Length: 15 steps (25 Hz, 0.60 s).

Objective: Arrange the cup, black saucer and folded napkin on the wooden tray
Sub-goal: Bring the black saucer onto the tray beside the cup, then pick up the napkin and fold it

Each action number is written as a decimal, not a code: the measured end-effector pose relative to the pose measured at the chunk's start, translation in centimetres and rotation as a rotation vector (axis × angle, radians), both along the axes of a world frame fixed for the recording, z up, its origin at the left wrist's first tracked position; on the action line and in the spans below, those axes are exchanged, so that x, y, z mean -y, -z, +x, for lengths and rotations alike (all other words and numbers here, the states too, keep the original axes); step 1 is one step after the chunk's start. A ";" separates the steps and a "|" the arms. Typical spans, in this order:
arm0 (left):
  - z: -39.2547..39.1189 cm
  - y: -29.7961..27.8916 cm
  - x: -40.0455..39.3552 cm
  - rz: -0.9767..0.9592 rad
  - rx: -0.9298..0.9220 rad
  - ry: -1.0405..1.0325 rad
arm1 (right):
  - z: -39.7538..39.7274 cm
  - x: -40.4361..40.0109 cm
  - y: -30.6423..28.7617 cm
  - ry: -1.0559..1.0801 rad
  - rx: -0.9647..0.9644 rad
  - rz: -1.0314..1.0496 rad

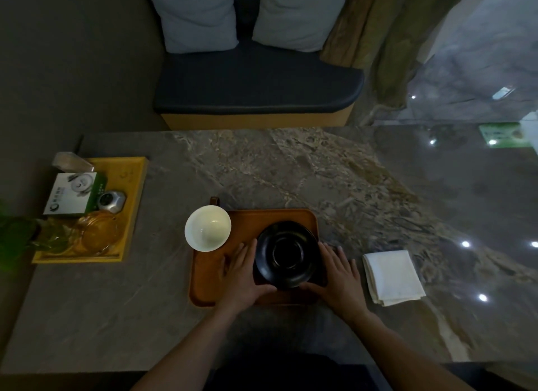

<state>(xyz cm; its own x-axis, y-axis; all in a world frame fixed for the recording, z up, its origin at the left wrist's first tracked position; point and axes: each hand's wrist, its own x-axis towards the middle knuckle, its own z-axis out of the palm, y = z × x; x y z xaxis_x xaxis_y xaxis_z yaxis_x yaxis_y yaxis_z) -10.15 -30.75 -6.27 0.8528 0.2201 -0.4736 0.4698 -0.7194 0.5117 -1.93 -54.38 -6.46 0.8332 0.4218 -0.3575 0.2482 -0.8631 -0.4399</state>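
A brown wooden tray (273, 216) lies at the near middle of the stone table. The black saucer (286, 253) sits over its right half, with my left hand (243, 269) against its left rim and my right hand (339, 269) against its right rim; both thumbs curl under the near edge. A white cup (207, 228) stands at the tray's far left corner, overlapping the edge. The folded white napkin (393, 277) rests on the table to the right of the tray, apart from my right hand.
A yellow tray (135, 186) at the left holds a white and green box (72, 194), a small silver object (111, 201) and glassware (97, 233). A cushioned bench (256, 84) with two pillows stands beyond the table's far edge.
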 end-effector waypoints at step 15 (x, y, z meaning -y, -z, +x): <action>2.7 -4.7 12.1 -0.045 0.141 0.065 | 6.0 13.6 -5.3 -0.332 0.061 -0.119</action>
